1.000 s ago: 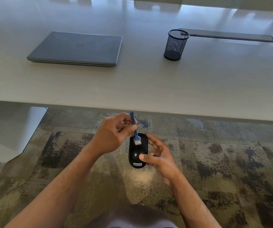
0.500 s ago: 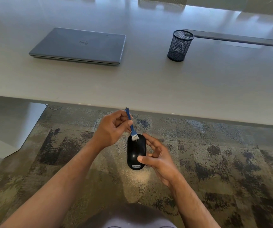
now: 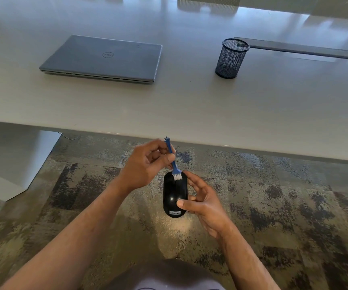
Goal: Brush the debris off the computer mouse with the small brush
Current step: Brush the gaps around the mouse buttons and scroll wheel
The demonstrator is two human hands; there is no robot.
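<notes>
While the right hand (image 3: 205,203) cradles the glossy black oval computer mouse (image 3: 174,195) above the mottled carpet (image 3: 273,206), thumb curled over its near end and fingers wrapped along its right side, the left hand (image 3: 146,167) pinches the thin handle of the small blue brush (image 3: 173,162) between thumb and fingers. The brush's white bristles touch the mouse's far end. Beyond, on the pale grey table (image 3: 190,105), a closed grey laptop (image 3: 104,58) lies left and a black mesh pen cup (image 3: 231,58) stands upright, well apart to the right.
</notes>
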